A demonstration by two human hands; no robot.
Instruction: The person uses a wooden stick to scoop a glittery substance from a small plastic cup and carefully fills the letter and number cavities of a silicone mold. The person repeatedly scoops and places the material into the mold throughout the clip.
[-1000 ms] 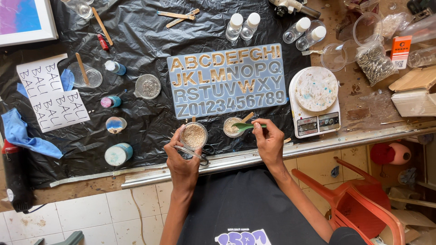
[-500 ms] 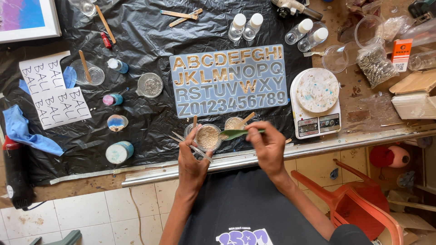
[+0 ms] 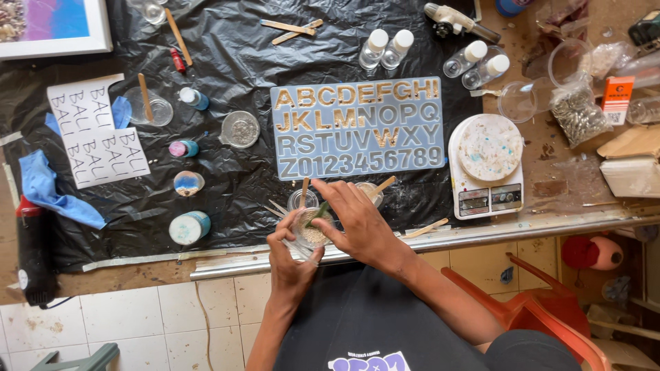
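Work in hand: left hand (image 3: 292,257) grasps a clear cup (image 3: 309,233) of pale grainy mix at the table's (image 3: 481,227) near edge; right hand (image 3: 354,220) pinches a green stick (image 3: 318,213) dipped in it. Letter mould (image 3: 357,127): many cavities already look gold-filled, others apparently bare. Packages: white-capped clear bottles (image 3: 386,47) behind the mould; orange-labelled bag (image 3: 581,113) far right; white lettered sheet (image 3: 96,130) left.
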